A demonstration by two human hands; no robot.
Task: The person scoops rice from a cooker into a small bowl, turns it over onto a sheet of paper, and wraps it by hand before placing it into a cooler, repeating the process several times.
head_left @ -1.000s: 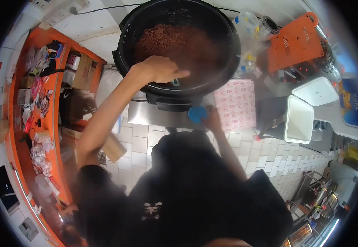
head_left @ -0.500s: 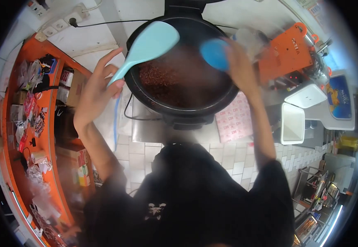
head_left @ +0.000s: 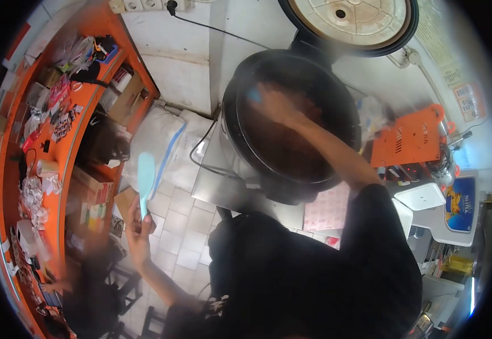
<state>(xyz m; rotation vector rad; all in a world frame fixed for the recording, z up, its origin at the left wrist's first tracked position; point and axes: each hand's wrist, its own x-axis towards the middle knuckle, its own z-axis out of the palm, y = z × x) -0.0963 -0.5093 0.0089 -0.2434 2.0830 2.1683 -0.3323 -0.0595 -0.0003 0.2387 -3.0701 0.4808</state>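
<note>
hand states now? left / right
Left hand: closed on the light blue plastic rice paddle.
Right hand: inside the large black cooker pot, something blue at the fingers; grip blurred, cannot tell.

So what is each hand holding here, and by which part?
Left hand grips the light blue rice paddle by its handle. Right hand, inside the cooker pot, holds something blue; grip unclear.

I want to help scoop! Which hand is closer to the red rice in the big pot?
Right. The right hand is already inside the pot, over the rice. The left hand holds the paddle away to the side.
</note>
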